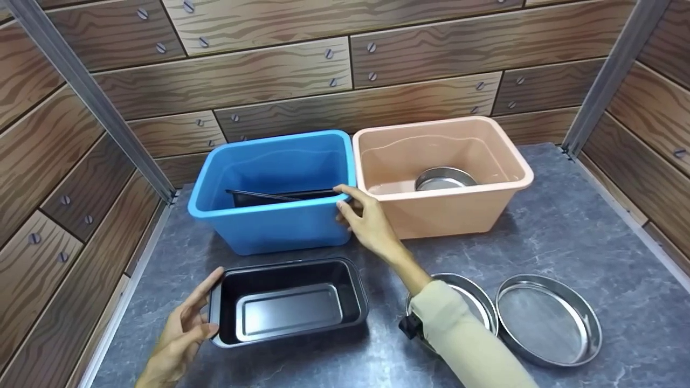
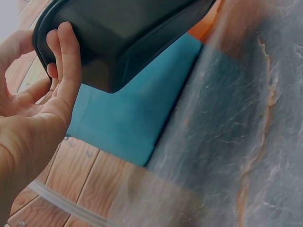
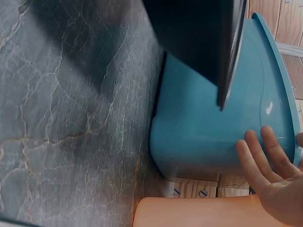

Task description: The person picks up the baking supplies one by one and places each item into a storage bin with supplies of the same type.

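Observation:
My left hand (image 1: 180, 334) holds a black loaf pan (image 1: 291, 307) by its left end, thumb at the rim and fingers against the outside wall. The pan faces up in front of the blue bin (image 1: 285, 229). In the left wrist view the pan's underside and the curled fingers show. My right hand (image 1: 369, 218) is at the blue bin's front right corner, index fingertip over the rim and thumb by the outer wall. In the right wrist view its other fingers (image 3: 258, 161) extend loosely beside the bin. Inside the blue bin lie black pans (image 1: 269, 198), partly hidden by the front wall.
A peach bin (image 1: 436, 213) adjoins the blue one and holds a round metal pan (image 1: 444, 178). Two more round pans lie at the front right: one (image 1: 547, 320) in full view, the other (image 1: 474, 302) partly under my right forearm. Wood-patterned walls enclose the grey marbled table (image 1: 582, 237).

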Motion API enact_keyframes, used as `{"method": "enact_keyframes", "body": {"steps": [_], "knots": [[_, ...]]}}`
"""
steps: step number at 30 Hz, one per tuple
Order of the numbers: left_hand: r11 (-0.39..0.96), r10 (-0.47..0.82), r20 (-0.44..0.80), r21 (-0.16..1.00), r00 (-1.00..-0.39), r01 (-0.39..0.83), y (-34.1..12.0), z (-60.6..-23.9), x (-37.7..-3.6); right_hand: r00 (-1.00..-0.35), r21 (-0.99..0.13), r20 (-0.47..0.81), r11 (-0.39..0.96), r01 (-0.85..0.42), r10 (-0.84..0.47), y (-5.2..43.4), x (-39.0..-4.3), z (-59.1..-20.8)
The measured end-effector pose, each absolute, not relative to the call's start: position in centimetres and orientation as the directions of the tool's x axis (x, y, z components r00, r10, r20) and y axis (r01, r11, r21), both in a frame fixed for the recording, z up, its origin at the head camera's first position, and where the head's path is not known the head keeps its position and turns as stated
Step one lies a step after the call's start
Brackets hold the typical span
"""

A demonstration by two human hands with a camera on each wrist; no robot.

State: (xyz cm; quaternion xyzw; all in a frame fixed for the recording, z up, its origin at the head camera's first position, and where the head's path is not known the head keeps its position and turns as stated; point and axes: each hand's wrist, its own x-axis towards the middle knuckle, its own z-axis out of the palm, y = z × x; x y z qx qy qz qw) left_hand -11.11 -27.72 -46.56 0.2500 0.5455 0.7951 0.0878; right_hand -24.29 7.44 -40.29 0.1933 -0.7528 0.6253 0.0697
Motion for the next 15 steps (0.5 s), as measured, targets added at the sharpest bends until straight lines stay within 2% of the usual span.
{"method": "enact_keyframes", "body": {"steps": [8,15], "knots": [[-0.471,0.385,0.414,0.857,-0.825,0.209,-28.4,-45.1,-10.7,-0.912,-0.918,0.357,0.107,-0.383,-0.204,7.5,-24.7,-40.8],[-0.561,0.319,0.583,0.751,-0.747,0.347,-28.8,-43.8,-10.8,-0.905,-0.908,0.377,0.116,-0.403,-0.195,7.5,-24.7,-40.8]]}}
